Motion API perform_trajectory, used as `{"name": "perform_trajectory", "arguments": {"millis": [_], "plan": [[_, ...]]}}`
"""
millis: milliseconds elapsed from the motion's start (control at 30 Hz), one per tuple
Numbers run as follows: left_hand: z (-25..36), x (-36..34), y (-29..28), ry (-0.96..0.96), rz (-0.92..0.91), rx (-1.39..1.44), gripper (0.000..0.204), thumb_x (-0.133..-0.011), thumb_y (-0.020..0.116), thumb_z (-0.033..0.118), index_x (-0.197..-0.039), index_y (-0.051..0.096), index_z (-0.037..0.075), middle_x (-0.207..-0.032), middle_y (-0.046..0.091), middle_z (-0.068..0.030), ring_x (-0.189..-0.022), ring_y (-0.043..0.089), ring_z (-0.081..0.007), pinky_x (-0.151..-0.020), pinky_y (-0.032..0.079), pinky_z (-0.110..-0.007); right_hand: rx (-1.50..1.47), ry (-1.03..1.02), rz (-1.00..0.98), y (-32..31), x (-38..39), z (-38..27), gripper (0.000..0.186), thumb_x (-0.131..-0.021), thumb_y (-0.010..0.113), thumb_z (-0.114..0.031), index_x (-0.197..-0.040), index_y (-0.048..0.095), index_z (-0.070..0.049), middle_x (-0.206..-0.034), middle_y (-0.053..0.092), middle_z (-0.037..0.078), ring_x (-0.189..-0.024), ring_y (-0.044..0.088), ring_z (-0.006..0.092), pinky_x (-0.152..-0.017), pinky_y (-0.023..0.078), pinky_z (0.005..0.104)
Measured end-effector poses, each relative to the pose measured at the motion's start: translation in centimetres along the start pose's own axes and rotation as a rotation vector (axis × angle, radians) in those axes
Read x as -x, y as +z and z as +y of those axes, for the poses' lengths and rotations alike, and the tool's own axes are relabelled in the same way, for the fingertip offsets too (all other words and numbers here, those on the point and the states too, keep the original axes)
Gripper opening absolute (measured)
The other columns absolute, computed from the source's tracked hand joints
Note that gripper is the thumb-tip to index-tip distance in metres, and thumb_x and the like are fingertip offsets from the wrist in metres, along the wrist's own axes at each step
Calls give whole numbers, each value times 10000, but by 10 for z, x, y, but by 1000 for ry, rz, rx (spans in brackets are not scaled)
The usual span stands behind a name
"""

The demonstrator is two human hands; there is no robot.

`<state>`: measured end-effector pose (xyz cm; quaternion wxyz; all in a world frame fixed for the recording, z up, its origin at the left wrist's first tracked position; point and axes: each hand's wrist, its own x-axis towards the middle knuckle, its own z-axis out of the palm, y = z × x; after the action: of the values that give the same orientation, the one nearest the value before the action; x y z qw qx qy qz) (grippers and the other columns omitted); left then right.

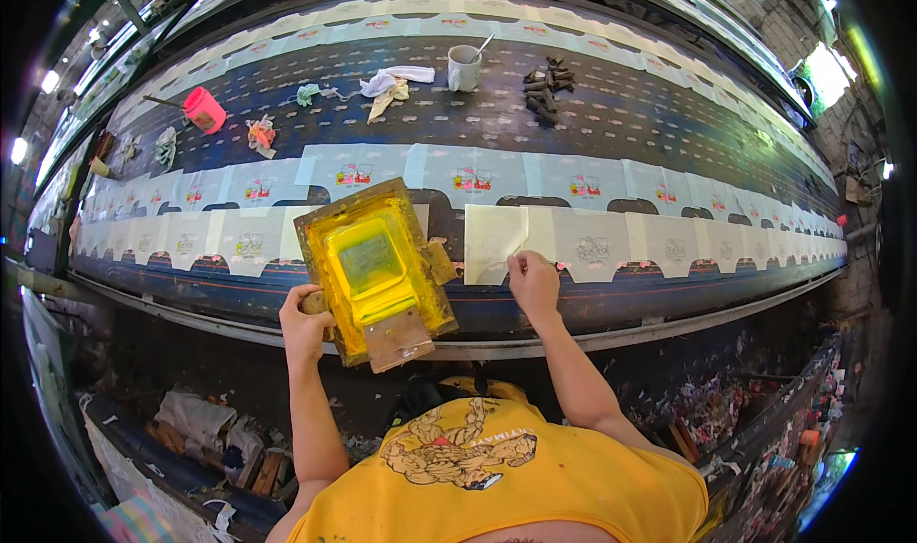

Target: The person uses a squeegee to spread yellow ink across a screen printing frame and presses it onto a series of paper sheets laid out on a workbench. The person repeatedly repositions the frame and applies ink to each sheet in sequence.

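Observation:
My left hand [304, 325] is closed round a wooden knob at the side of a screen printing frame [311, 230]. The frame is tilted over the table's near edge, its mesh [368, 261] coated in bright yellow ink. A wooden squeegee [399, 340] rests at its lower end. To the right, my right hand [533, 287] pinches the edge of a cream fabric piece [495, 242], which looks slightly lifted or creased there. More cream pieces with faint outline prints [594, 249] lie in a row to its right; others are partly hidden behind the frame.
Beyond runs a row of pale blue printed pieces [473, 172]. Farther back on the dark long table [325, 132] are a pink container [203, 110] with a stick, crumpled rags [387, 89], a mug [464, 70] and several dark rolls [543, 89]. Scraps [716, 404] lie below the near edge.

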<state>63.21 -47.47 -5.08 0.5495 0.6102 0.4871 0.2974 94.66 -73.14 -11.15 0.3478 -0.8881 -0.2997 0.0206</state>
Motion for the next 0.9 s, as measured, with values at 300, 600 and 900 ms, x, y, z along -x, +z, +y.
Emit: {"name": "perform_trajectory", "arguments": {"millis": [300, 600, 900], "plan": [[5, 7, -8, -54, 23, 75, 568, -585, 685, -180, -1122, 677, 5, -966, 635, -41, -817, 604, -147, -695, 531, -304, 228, 91, -52, 63, -50, 25, 362, -937, 780, -346, -1041, 654, -22, -1098, 714, 174, -909, 712, 377, -801, 560, 485], [6, 19, -34, -87, 100, 74, 562, -589, 682, -169, -1119, 669, 18, -982, 619, -34, -835, 603, -178, -713, 525, -315, -1103, 395, -434, 70, -43, -42, 241, -1124, 537, -160, -1328, 531, -32, -1085, 738, 129, -888, 738, 183, -794, 584, 310], [5, 21, -34, -91, 100, 54, 539, -595, 679, -177, -1101, 670, 9, -969, 631, -37, -821, 601, -163, -697, 526, -305, -754, 301, -341, 84, -28, -10, 227, -1060, 483, -11, -1166, 684, 1, -1079, 758, 99, -866, 730, 157, -762, 582, 299]]}}
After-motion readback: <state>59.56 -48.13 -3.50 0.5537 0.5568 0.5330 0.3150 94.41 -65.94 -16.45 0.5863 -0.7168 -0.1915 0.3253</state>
